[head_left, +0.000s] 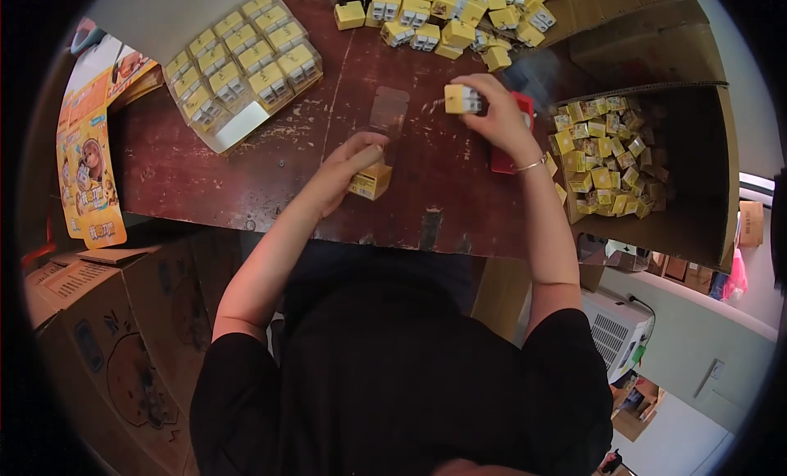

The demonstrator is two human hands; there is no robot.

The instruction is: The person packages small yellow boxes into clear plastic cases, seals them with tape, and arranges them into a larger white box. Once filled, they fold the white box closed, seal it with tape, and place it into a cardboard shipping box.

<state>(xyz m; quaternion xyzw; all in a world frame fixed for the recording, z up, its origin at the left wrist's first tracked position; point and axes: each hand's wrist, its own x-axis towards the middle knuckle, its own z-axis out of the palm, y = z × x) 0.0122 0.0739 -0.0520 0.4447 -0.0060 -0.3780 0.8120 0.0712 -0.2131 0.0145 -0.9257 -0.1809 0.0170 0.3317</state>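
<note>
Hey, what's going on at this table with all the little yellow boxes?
A person is sorting small yellow boxes at a dark red table. Their left hand presses one yellow box against the tabletop, while the right hand holds another box up. A clear sleeve lies between the hands. Loose boxes are heaped at the far edge, a tray on the left holds neat rows, and a carton on the right is full of them.
</note>
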